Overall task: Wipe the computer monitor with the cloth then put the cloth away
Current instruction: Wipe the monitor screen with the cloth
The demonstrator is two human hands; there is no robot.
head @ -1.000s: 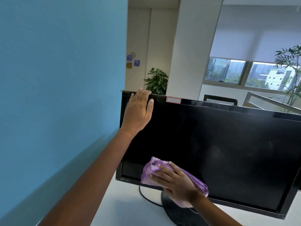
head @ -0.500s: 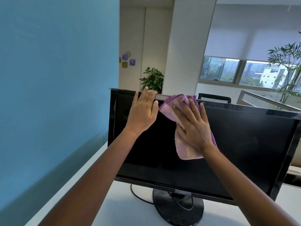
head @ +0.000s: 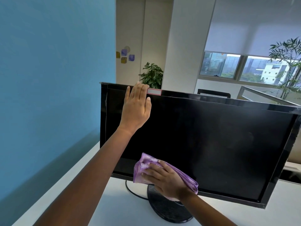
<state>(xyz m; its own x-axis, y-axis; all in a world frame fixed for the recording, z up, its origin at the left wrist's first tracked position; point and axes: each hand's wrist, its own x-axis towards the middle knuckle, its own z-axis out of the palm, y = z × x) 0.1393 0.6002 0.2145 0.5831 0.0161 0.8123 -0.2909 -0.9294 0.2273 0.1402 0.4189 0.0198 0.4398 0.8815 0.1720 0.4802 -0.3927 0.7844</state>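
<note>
Monitor (head: 211,144) wiping looks to be mid-course. The screen is dark and stands on its round stand (head: 166,207) on the white desk (head: 78,203), filling the middle and right of the frame. No smears or wiped streaks can be made out on the glass, so how much has been covered cannot be read from it. My judgement is that the lower left is being worked now, that the wide stretch toward the right of the frame may yet need passes, and that putting the cloth away is wholly left to do.

The purple cloth (head: 143,165) is bunched at the lower left of the screen, against the glass and the bottom bezel, just above the stand. The right grip (head: 164,181) lies directly on top of it, fingers spread nearly straight across the folds, pressing it to the screen and not clenching it. The thumb is hidden. Cloth shows past the fingertips toward the left and trails under the palm toward the wrist.

The left grip (head: 136,108) is flat and open-fingered on the upper left of the screen, fingertips reaching the top bezel beside a small white label (head: 154,91), apparently steadying the monitor. It is well apart from the cloth.
</note>
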